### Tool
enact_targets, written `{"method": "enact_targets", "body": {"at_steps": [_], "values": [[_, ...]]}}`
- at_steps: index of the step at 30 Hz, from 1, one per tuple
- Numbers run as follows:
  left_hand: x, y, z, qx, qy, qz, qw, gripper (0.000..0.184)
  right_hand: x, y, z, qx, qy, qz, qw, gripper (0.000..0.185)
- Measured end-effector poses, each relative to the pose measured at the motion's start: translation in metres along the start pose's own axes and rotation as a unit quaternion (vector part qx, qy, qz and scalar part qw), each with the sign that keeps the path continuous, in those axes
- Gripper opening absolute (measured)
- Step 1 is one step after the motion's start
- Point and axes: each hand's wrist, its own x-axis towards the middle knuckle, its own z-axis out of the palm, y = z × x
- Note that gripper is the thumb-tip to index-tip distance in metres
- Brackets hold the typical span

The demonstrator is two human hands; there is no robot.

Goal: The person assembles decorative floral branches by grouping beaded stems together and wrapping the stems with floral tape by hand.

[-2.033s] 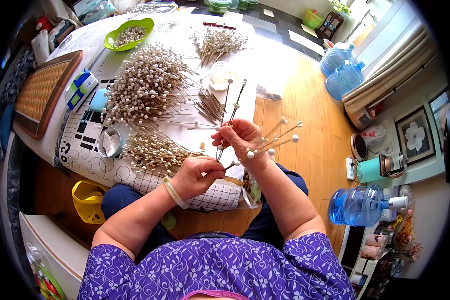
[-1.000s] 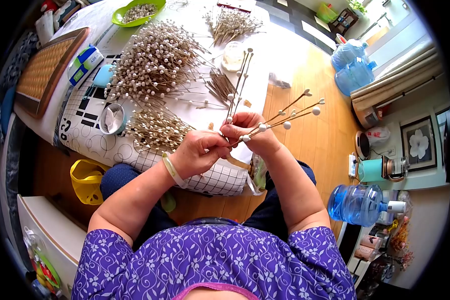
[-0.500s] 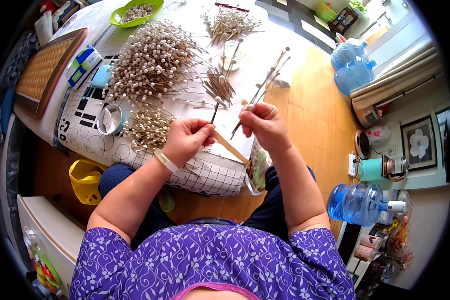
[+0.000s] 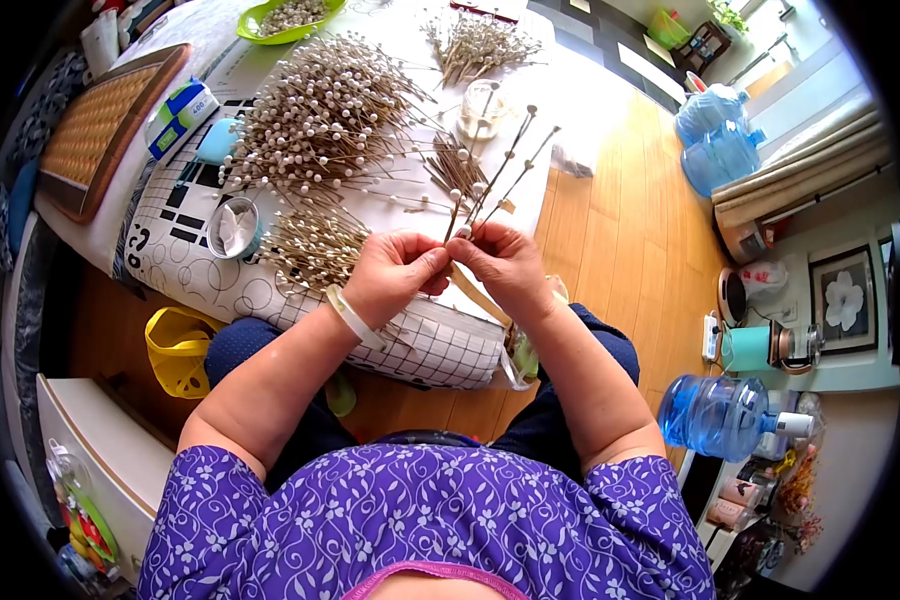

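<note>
My left hand (image 4: 402, 272) pinches a thin dark stem with a small pale bead near its top. Touching it at the fingertips, my right hand (image 4: 500, 264) grips a few longer beaded stems (image 4: 507, 160) that fan upward. A tan strip of tape (image 4: 478, 298) slants down from between the hands; which fingers hold it is hidden. Beyond them lies a small bunch of bare brown sticks (image 4: 454, 166). To the left, a big heap of white-beaded stems (image 4: 320, 120) covers the table, with a smaller cream-tipped bunch (image 4: 315, 248) beside my left hand.
A cup with white pieces (image 4: 234, 228), a blue box (image 4: 217, 142) and a tissue pack (image 4: 181, 118) stand left. At the back are a green bowl (image 4: 288, 20), a glass jar (image 4: 481, 110) and another beaded bunch (image 4: 477, 45). A yellow bag (image 4: 178, 352) sits below the table edge.
My right hand has moved left and down, bringing its stems against those in my left hand. The hands were apart before and now meet. The view has shifted slightly.
</note>
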Motion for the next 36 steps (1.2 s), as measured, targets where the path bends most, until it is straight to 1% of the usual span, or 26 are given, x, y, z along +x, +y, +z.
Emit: {"method": "enact_targets", "body": {"at_steps": [2, 4, 6, 7, 10, 14, 17, 19, 24, 26, 28, 32, 34, 36], "values": [[0.002, -0.006, 0.000, 0.019, 0.003, 0.012, 1.000, 0.014, 0.002, 0.000, -0.007, -0.052, -0.036, 0.055, 0.997, 0.008], [0.002, -0.007, 0.002, 0.037, 0.006, 0.022, 0.999, 0.013, 0.004, -0.006, -0.006, -0.053, -0.039, 0.061, 0.996, 0.011], [0.002, -0.003, 0.004, 0.068, 0.011, 0.010, 0.998, 0.012, 0.003, -0.021, -0.005, -0.003, -0.019, 0.096, 0.995, 0.015], [0.001, -0.003, 0.005, 0.063, 0.015, 0.007, 0.998, 0.011, 0.003, -0.025, -0.006, -0.016, 0.009, 0.107, 0.994, 0.017], [0.000, -0.004, 0.005, 0.079, 0.018, -0.003, 0.997, 0.011, 0.006, -0.027, -0.016, 0.031, 0.022, 0.084, 0.996, 0.015], [-0.001, -0.003, 0.007, 0.092, 0.018, -0.009, 0.996, 0.010, 0.009, -0.028, -0.017, 0.011, 0.021, 0.097, 0.995, 0.013], [-0.001, -0.004, 0.004, 0.093, 0.008, 0.000, 0.996, 0.010, 0.008, -0.029, -0.017, -0.003, 0.005, 0.085, 0.996, 0.011], [-0.001, -0.003, 0.003, 0.065, -0.011, -0.009, 0.998, 0.010, 0.008, -0.026, -0.017, 0.001, 0.003, 0.076, 0.997, 0.011], [-0.002, -0.003, 0.005, 0.036, -0.007, -0.024, 0.999, 0.013, 0.008, -0.024, -0.015, 0.014, -0.009, 0.077, 0.997, 0.010], [-0.001, -0.004, 0.004, 0.027, -0.001, -0.026, 0.999, 0.013, 0.008, -0.022, -0.013, 0.003, -0.004, 0.069, 0.998, 0.010], [0.000, -0.005, 0.003, 0.039, -0.008, -0.005, 0.999, 0.013, 0.008, -0.021, -0.012, -0.004, 0.005, 0.073, 0.997, 0.010], [0.000, -0.006, 0.002, 0.058, -0.023, -0.012, 0.998, 0.009, 0.009, -0.017, -0.013, 0.003, 0.021, 0.074, 0.997, 0.012], [-0.001, -0.004, 0.004, 0.102, -0.008, -0.002, 0.995, 0.009, 0.009, -0.017, -0.012, 0.006, 0.031, 0.075, 0.997, 0.012], [-0.002, 0.000, 0.008, 0.078, -0.016, -0.005, 0.997, 0.010, 0.010, -0.018, -0.012, 0.019, 0.041, 0.073, 0.996, 0.013]]}}
